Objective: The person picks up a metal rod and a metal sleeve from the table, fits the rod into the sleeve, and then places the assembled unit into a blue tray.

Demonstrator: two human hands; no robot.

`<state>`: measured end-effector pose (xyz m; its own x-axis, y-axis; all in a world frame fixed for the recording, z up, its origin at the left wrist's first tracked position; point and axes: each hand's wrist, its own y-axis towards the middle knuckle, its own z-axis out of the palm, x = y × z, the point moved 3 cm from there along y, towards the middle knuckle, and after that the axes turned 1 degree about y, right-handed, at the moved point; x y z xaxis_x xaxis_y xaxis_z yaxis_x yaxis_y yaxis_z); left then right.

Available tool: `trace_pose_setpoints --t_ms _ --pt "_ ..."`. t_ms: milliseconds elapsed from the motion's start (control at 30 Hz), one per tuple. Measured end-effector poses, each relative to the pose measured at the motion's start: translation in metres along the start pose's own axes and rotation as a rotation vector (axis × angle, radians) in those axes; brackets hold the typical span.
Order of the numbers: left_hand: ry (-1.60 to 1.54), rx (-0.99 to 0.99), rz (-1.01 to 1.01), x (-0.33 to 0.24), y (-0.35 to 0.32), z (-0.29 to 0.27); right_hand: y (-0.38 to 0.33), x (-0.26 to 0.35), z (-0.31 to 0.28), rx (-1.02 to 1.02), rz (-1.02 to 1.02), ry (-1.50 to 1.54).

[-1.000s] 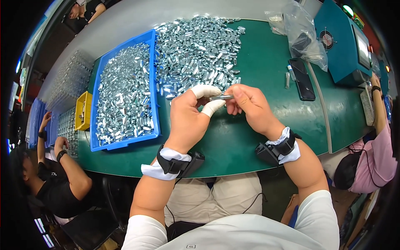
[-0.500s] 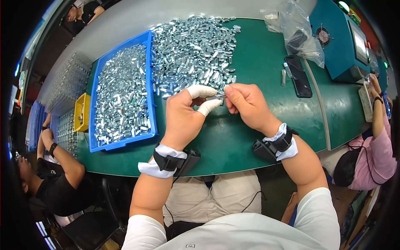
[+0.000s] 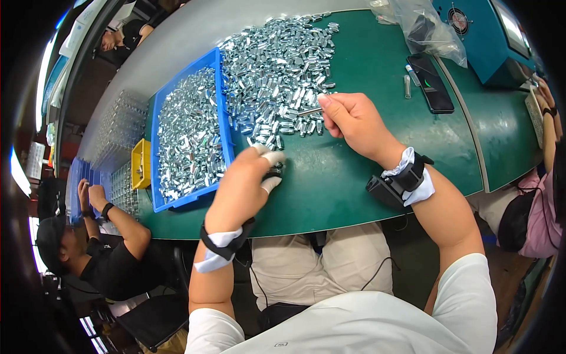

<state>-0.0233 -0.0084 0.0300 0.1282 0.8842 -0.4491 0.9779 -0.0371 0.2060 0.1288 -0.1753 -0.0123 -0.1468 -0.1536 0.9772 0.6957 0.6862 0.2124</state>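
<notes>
My right hand [image 3: 356, 125] pinches a thin metal rod [image 3: 311, 111] between thumb and forefinger, its tip pointing left over the edge of a heap of shiny metal hex pieces [image 3: 277, 71]. My left hand [image 3: 244, 183], with white covers on its thumb and forefinger, is lower, beside the near right corner of a blue tray [image 3: 227, 133]. Its fingertips curl around a small metal piece [image 3: 275, 169], mostly hidden and smeared by motion. More of the same pieces fill the tray.
A yellow bin [image 3: 140, 165] and stacked clear racks [image 3: 118, 124] stand left of the tray. Toward the right lie a phone [image 3: 433, 85], a small tube [image 3: 407, 87] and a plastic bag [image 3: 424, 29], near a teal machine [image 3: 480, 44]. Other people sit at both sides.
The hands have moved apart. My left hand dropped down and left, away from the rod, while my right hand rose slightly, still gripping the rod. The whole view has shifted a little.
</notes>
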Motion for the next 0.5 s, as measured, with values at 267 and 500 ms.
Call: trace_pose_setpoints --t_ms 267,500 --pt "-0.002 0.104 -0.047 0.008 0.032 0.029 0.000 -0.001 0.002 -0.006 0.013 0.023" --pt "-0.069 0.031 -0.047 0.009 0.050 0.039 0.001 0.003 -0.001 -0.022 0.001 0.015"
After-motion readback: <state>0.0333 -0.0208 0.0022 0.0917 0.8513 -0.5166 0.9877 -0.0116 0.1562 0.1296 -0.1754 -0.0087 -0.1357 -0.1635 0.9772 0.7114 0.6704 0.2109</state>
